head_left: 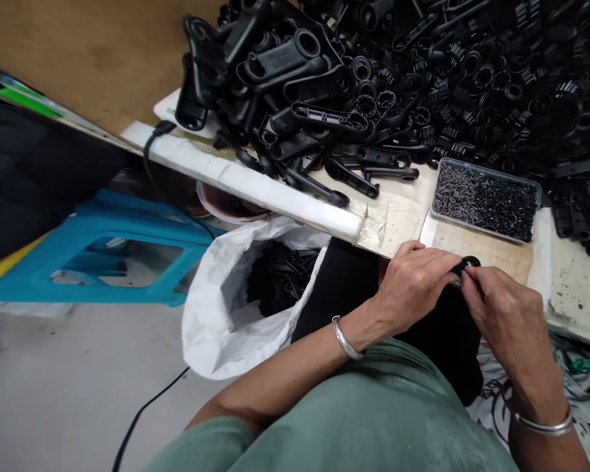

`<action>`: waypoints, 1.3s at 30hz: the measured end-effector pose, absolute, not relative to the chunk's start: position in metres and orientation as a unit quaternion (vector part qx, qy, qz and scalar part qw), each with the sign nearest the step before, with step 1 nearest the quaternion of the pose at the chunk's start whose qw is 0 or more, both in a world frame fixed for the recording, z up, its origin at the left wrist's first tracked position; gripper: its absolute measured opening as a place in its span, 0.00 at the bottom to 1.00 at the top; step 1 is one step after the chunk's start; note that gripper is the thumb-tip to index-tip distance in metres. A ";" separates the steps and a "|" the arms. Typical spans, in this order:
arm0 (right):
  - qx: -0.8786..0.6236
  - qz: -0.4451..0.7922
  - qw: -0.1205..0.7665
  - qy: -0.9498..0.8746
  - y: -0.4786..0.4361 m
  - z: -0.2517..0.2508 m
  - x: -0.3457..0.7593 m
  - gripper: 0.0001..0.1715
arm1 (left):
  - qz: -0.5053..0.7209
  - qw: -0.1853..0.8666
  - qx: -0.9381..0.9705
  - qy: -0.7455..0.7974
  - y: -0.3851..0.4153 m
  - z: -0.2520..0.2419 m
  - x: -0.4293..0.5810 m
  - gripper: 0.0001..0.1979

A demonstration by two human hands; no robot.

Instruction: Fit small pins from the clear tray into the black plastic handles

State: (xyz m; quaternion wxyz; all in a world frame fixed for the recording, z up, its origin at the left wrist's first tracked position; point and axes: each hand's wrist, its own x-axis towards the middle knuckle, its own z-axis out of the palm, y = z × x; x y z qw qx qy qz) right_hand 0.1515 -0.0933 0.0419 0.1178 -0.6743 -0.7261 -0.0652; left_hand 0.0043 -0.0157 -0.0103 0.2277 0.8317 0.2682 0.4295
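Near the table's front edge, my left hand (415,282) is closed on a black plastic part (469,262), whose round end shows beyond the fingertips. The rest of that part is hidden by my fingers. My right hand (504,305) meets it from the other side, thumb and forefinger pinched at the round end; what lies between them is too small to make out. Just beyond both hands stands a clear plastic box (486,229) holding many small dark pieces, greyer on the left and blacker on the right.
Black plastic handles (280,59) and ringed parts (491,78) are heaped across the back of the table (403,203). Below the edge, a white sack (206,328) holds more black parts. A blue stool (103,226) and a black cable (147,406) are at the left.
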 end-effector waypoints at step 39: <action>-0.759 -0.039 -0.022 -0.650 -0.075 0.057 0.130 0.12 | 0.471 0.254 0.817 0.214 -0.011 -0.015 0.004 0.09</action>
